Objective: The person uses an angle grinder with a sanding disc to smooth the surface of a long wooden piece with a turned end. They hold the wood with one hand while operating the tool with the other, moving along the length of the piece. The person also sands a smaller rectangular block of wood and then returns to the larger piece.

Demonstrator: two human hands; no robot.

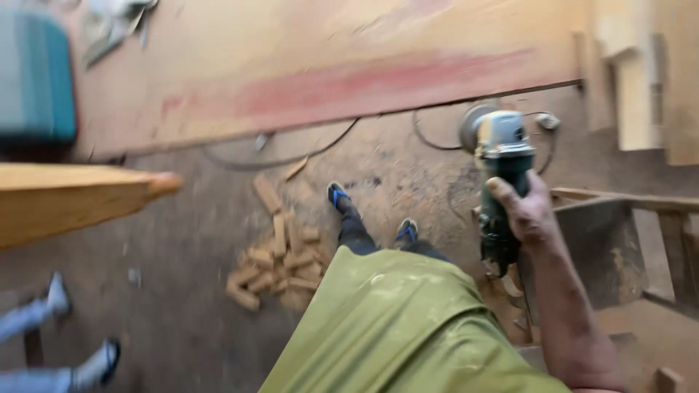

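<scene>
While the camera looks down from head height over a dusty workshop floor (182, 291), the person's right hand (526, 212) is clamped around the dark green body of an angle grinder (500, 182). Its fingers wrap the far side of the housing and the thumb (504, 191) lies along the near side, so the tool sits fully within the fist. The grinder's grey gear head and round disc guard stand clear above the knuckles, pointing away from the person, and the rear of its body hangs below the palm. The tool is held in the air at the right of the scene, above the floor and just left of a rough wooden frame (619, 240).

The left hand does not show, so whether its fingers are apart or together cannot be told.

Below the hand, an olive-green shirt (393, 327) dusted with sawdust fills the lower middle, and two feet in blue sandals (337, 195) stand on the floor beyond it. A heap of small wood offcuts (280, 262) lies just left of the feet. A dark cable (291, 156) trails across the floor near a large reddish board (328, 65). A pale plank (73, 200) juts in at the left edge, and another person's legs (51, 342) show in the lower left corner.
</scene>
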